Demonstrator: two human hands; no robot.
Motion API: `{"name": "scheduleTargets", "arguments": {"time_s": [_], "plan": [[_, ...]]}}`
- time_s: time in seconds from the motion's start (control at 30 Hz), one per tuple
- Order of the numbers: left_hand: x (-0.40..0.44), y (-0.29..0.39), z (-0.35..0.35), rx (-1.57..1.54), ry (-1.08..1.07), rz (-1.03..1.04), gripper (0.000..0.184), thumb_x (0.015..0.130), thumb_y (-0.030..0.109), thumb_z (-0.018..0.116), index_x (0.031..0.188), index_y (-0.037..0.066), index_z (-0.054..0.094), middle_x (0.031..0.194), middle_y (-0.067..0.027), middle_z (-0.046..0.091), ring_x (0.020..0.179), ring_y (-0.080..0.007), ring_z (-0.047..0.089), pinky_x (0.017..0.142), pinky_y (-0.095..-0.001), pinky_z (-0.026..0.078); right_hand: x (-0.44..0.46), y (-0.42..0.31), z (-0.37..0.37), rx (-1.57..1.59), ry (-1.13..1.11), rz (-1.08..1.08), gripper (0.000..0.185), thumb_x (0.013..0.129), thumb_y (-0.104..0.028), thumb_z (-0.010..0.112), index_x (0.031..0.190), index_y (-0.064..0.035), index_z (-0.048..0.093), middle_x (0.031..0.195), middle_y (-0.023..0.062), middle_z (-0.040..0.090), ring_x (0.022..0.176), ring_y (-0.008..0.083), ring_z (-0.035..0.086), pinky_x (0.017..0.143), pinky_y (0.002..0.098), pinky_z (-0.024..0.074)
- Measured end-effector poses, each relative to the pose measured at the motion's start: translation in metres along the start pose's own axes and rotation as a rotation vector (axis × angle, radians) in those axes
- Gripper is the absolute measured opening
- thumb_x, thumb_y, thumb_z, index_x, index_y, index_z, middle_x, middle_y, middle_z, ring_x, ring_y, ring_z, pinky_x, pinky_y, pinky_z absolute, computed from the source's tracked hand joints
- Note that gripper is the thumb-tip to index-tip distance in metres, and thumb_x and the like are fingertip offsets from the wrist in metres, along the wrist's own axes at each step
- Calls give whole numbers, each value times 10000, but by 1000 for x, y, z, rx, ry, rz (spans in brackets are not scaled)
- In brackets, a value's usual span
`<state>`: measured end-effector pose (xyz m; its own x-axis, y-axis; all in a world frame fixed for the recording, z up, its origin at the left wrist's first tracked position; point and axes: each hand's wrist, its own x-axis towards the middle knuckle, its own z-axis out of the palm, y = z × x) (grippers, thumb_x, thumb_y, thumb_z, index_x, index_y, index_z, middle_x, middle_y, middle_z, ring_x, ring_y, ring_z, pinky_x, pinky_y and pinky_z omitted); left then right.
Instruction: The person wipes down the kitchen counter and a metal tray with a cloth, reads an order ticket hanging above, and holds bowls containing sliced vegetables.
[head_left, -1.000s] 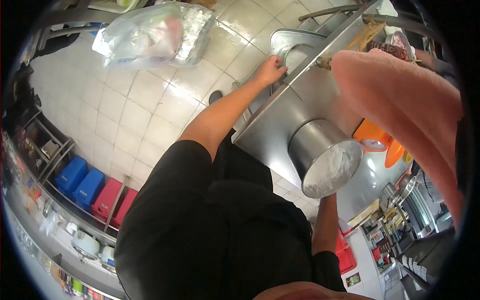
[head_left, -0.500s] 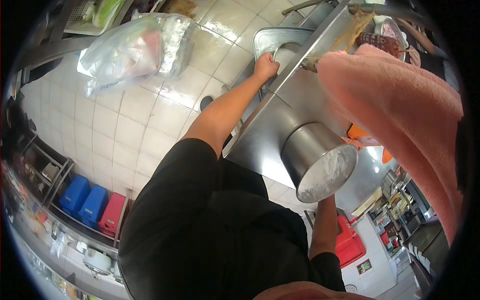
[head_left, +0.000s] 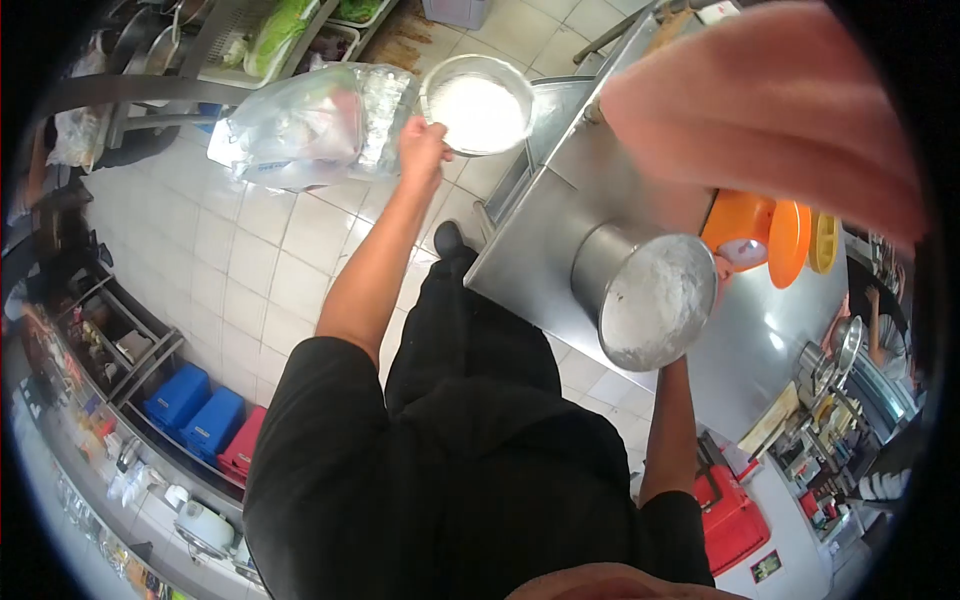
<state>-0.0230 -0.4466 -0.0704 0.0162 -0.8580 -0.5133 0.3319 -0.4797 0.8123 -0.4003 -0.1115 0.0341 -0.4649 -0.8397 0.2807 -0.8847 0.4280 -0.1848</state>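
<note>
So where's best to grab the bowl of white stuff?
I'd grab the bowl by its rim, coming from the near side, where the left hand holds it. The rim is a raised edge to grip, while white stuff covers the middle.

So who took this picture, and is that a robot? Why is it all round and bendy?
No robot here, just a person with two bare hands. The camera is on their head, looking forward and down, so you see their black clothes below. The bendy look probably comes from a very wide lens.

The left hand holds a bowl by its rim, with white stuff inside. The right hand, mostly hidden, is at a metal pot, which also has something white inside. I can't tell if the pot rests fully on the steel table. Orange things sit on the table, and a pink cloth blocks part of the view.
</note>
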Motion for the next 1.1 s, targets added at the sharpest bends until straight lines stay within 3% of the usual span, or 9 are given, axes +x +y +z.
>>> {"name": "scheduleTargets", "arguments": {"time_s": [0.13,0.33,0.37,0.47,0.63,0.87,0.97,1.1], "plan": [[-44,55,-37,38,45,134,166,772,20,586,801,108,448,661,-12,494,437,-115,473,356,-257,391,4,1,8,12,60,-13,345,884,-212,561,1196,-65,545,1179,139,560,1150,294,503,976,401,382],[-146,121,-7,15,-49,280,175,783,-13,562,799,107,435,670,-33,556,406,-103,447,354,-231,361,5,5,-7,73,164,-6,350,884,-220,565,1203,-77,545,1199,147,551,1178,306,484,998,418,360],[-156,120,1,1,-81,301,177,785,-11,559,793,114,435,659,-27,545,404,-104,448,351,-232,358,-1,-1,-14,-87,202,-83,344,890,-235,555,1197,-81,554,1220,156,540,1195,328,464,1011,452,333],[-181,107,35,-40,-131,269,186,780,-14,560,784,122,433,651,-25,536,397,-104,440,348,-236,350,-9,8,-5,-14,187,84,359,888,-264,556,1196,-80,557,1237,149,533,1195,325,464,1008,480,327],[-199,60,99,37,-185,200,178,766,-5,551,787,127,434,635,-17,475,443,-119,425,388,-269,335,-49,12,-29,120,241,13,352,824,-168,564,1167,-87,564,1225,142,535,1175,337,466,971,475,346],[-193,27,107,-3,-172,155,160,762,3,531,776,117,420,632,-13,430,474,-116,419,415,-271,344,-101,22,-59,198,224,77,363,789,-146,594,1148,-107,558,1221,123,521,1196,329,451,1000,524,328],[-211,27,120,28,-143,159,147,765,3,522,780,100,414,651,-26,439,480,-128,428,419,-286,377,-104,23,-58,186,195,122,400,780,-129,591,1179,-115,570,1266,102,514,1227,318,448,1049,484,310],[-212,18,136,35,-160,120,113,771,12,517,796,83,433,667,-40,447,510,-147,463,435,-291,406,-103,24,-53,255,257,89,391,794,-137,588,1183,-103,570,1245,106,530,1204,313,473,1027,474,324]]}}
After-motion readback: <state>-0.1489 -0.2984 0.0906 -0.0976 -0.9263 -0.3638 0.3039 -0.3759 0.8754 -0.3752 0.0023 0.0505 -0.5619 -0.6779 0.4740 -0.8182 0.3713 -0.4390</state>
